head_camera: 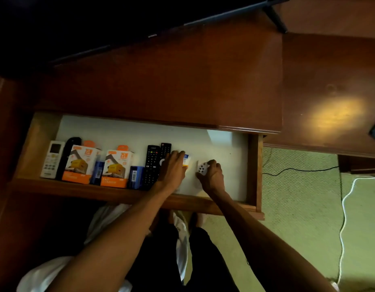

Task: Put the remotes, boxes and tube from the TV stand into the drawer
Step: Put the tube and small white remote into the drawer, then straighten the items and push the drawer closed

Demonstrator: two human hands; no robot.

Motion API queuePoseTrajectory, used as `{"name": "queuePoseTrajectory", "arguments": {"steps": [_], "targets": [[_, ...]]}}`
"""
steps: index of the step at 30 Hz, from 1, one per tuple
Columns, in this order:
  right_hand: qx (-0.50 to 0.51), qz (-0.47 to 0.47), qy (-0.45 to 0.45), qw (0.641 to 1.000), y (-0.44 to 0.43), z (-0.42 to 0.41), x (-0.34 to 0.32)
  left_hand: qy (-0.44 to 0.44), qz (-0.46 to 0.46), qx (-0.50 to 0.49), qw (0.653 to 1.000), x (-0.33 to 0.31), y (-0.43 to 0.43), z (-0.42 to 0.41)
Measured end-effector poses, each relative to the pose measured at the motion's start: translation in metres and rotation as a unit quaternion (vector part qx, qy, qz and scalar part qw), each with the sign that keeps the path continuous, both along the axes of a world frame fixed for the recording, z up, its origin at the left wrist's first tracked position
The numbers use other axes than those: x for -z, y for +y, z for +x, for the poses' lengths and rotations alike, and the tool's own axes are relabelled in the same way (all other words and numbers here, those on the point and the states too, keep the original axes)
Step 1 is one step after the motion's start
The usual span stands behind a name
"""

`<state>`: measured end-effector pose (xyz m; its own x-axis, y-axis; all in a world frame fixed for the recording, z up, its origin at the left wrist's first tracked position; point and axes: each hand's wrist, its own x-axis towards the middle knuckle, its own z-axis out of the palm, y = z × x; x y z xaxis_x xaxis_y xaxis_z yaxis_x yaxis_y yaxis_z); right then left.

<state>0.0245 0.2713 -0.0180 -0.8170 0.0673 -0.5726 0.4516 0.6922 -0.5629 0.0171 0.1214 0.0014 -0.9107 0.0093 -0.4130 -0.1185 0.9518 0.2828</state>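
The drawer (254, 169) is pulled out, with a white floor. Along its front lie a white remote (51, 159), a black object (66, 152), two orange-and-white charger boxes (79, 165) (117, 168), two small blue boxes (97, 171) (136, 175) and two black remotes (151, 163) (166, 150). My left hand (172, 168) rests flat over the second black remote and a white-and-yellow tube (186, 160). My right hand (211, 174) holds a small white remote (202, 167) with dark buttons just above the drawer floor.
The dark wooden TV stand top (182, 81) overhangs the drawer, with the TV's black foot (276, 17) at the back. Green carpet (298, 197) lies to the right, crossed by a black cable (298, 170) and a white cable (343, 218).
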Motion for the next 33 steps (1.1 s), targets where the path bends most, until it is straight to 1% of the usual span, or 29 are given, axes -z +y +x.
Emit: {"name": "queuePoseTrajectory", "arguments": {"steps": [2,3,5,8,12,20,23,26,29,33], "targets": [[-0.007,-0.014,-0.001,1.0,-0.001,0.002,0.001,-0.008,-0.014,0.088,0.996,0.0,-0.009,-0.01],[-0.012,-0.02,0.0,1.0,-0.001,0.003,0.002,-0.023,-0.02,0.114,0.993,-0.001,-0.013,-0.015],[-0.012,-0.031,-0.001,0.999,-0.001,0.005,0.003,-0.051,-0.031,0.153,0.986,-0.004,-0.019,-0.024],[-0.002,-0.038,-0.008,0.999,-0.005,0.007,0.003,-0.059,-0.074,0.211,0.973,-0.008,-0.027,-0.029],[-0.009,-0.042,-0.012,0.999,-0.019,0.01,0.0,-0.057,-0.095,0.212,0.971,-0.008,-0.036,-0.023],[-0.025,-0.059,-0.029,0.997,-0.038,0.013,0.001,-0.041,-0.101,0.206,0.973,-0.003,-0.05,-0.016],[-0.029,-0.047,-0.032,0.998,-0.039,0.014,-0.006,-0.026,-0.057,0.199,0.978,-0.011,-0.06,-0.013],[-0.042,-0.02,-0.022,0.999,-0.038,0.016,-0.022,0.011,0.045,0.132,0.99,-0.029,-0.077,-0.009],[-0.048,0.001,0.021,0.999,-0.037,0.022,-0.039,0.056,0.13,0.081,0.987,-0.05,-0.107,0.003],[-0.069,-0.01,0.077,0.995,-0.044,0.035,-0.059,0.079,0.187,0.009,0.979,-0.062,-0.164,0.038]]}}
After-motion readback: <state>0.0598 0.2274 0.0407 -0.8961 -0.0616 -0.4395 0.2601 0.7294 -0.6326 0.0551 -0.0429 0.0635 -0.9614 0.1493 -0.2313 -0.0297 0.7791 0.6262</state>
